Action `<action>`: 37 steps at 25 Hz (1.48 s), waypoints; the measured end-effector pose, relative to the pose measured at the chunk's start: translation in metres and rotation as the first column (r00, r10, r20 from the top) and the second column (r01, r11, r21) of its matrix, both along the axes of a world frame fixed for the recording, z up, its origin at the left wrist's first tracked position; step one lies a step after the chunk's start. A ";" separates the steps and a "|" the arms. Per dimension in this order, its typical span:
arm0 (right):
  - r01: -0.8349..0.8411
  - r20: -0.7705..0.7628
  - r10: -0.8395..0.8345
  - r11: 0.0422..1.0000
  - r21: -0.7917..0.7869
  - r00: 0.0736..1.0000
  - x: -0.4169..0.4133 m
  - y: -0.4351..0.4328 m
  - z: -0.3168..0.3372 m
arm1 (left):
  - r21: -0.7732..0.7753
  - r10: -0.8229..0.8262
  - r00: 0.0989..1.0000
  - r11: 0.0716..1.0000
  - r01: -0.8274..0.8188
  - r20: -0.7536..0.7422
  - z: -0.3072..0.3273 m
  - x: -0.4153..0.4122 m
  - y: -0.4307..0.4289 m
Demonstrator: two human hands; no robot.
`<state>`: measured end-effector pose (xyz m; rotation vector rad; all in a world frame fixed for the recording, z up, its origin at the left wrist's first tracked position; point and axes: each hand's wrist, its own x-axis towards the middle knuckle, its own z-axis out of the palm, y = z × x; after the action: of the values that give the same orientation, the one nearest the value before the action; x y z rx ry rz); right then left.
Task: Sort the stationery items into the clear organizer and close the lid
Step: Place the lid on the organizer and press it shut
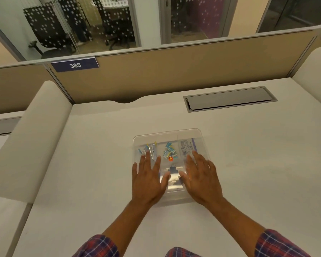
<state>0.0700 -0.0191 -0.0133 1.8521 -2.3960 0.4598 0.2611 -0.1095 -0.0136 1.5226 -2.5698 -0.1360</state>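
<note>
Both hands, left hand [148, 179] and right hand [200, 179], lie flat with straight fingers on the lid [167, 135] of the clear organizer [176, 198], gripping nothing. The sorting looks done; the closing step seems in hand, and next likely calls for an even downward press until the lid seats.

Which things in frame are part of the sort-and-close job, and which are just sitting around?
Job:
- clear organizer
- paper clips, left compartment
- blue packets, middle
- black binder clip
- printed card, right compartment
- left hand and right hand, both flat on top

Lying about:
- cable hatch
- 385 plate
- office chairs behind the glass
</note>
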 end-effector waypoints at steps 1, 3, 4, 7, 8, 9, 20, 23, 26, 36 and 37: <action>-0.005 -0.001 0.005 0.999 0.047 1.000 0.002 0.002 -0.004 | 0.005 -0.005 1.000 1.000 0.005 0.015 -0.001 -0.002 0.006; -0.017 -0.005 0.018 0.996 0.093 1.000 0.001 0.005 -0.008 | -0.002 -0.002 0.999 1.000 0.002 0.048 -0.002 -0.002 0.011; -0.020 -0.010 0.021 0.995 0.103 1.000 0.000 0.005 -0.009 | -0.008 -0.001 0.998 1.000 0.001 0.058 -0.003 -0.003 0.012; -0.021 -0.020 0.024 0.991 0.129 1.000 0.002 0.005 -0.009 | -0.021 -0.008 0.997 1.000 0.010 0.079 -0.004 -0.003 0.012; -0.022 -0.017 0.025 0.991 0.134 1.000 0.003 0.005 -0.008 | -0.017 -0.012 0.996 1.000 0.014 0.087 -0.004 -0.003 0.013; -0.022 -0.015 0.024 0.990 0.138 1.000 0.003 0.005 -0.008 | -0.011 -0.019 0.996 1.000 0.020 0.089 -0.004 -0.004 0.013; -0.078 0.087 0.057 0.962 0.263 0.995 -0.020 -0.092 0.011 | 0.086 -0.071 0.996 0.994 0.066 0.047 0.016 -0.043 -0.082; -0.077 0.041 0.067 0.938 0.337 0.997 -0.031 -0.121 0.016 | 0.124 -0.061 0.995 0.991 0.052 0.075 0.008 -0.050 -0.098; -0.063 0.008 0.065 0.931 0.359 0.998 -0.035 -0.128 0.014 | 0.097 -0.048 0.997 0.994 0.043 0.056 0.002 -0.050 -0.098; -0.089 0.037 0.081 0.924 0.372 0.996 -0.043 -0.135 0.011 | 0.130 -0.058 0.995 0.990 0.047 0.078 0.003 -0.050 -0.101; -0.110 0.051 0.098 0.924 0.366 0.994 -0.047 -0.134 0.013 | 0.158 -0.075 0.994 0.986 0.061 0.084 0.005 -0.048 -0.104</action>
<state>0.0235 -0.1528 -0.0002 2.1389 -2.5545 0.0403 0.2128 -0.2135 -0.0091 1.5254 -2.7410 -0.2889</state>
